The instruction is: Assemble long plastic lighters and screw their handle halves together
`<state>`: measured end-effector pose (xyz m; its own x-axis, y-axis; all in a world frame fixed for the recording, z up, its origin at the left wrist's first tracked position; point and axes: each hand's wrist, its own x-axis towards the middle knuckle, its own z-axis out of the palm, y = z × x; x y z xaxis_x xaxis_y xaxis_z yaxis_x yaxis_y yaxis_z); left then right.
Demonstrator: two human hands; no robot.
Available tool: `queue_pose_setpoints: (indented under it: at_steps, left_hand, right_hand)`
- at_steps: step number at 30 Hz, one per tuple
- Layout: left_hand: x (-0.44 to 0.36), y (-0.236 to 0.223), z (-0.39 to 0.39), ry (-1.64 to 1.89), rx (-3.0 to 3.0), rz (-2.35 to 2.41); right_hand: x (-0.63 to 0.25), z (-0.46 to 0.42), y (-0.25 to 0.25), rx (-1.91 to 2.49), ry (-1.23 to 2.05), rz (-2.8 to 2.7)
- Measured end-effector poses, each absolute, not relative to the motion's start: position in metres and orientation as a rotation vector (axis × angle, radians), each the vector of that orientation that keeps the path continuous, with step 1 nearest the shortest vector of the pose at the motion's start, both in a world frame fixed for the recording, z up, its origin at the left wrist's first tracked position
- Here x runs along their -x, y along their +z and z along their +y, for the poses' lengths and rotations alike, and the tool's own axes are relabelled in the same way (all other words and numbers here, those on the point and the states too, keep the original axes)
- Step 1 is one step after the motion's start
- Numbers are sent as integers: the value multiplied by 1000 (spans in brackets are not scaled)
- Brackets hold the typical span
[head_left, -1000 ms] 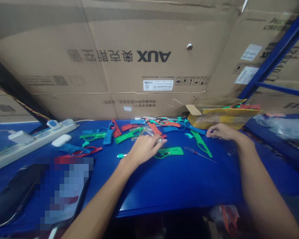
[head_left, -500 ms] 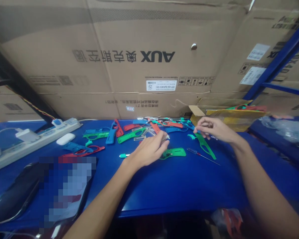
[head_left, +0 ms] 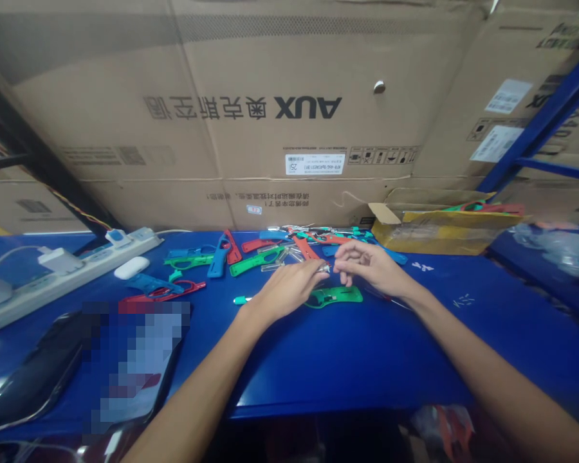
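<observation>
right hand partly hiding blue casing, carton behind, power strip leftward

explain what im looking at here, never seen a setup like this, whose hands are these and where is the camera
There is no machine here: these are a person's two bare hands, seen by a camera worn on that person's own head, looking forward and down. The left hand pinches a small part, too tiny to make out. The right hand is close beside it, fingers curled; whether it holds anything is unclear. A green plastic casing lies near them on the blue table. Farther back lie more coloured plastic pieces. A white power strip is on the left, an open carton on the right, and large cardboard stands behind.
</observation>
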<state>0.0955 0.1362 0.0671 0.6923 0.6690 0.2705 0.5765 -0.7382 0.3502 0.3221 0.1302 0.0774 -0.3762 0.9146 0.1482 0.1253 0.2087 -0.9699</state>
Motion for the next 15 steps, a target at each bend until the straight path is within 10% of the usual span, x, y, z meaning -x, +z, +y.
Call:
queue_pose_setpoints:
  at_steps: [15]
  left_hand:
    - [-94,67,138,639,-2705,960]
  right_hand:
    - [-317,126,76,1000,1136,-1737]
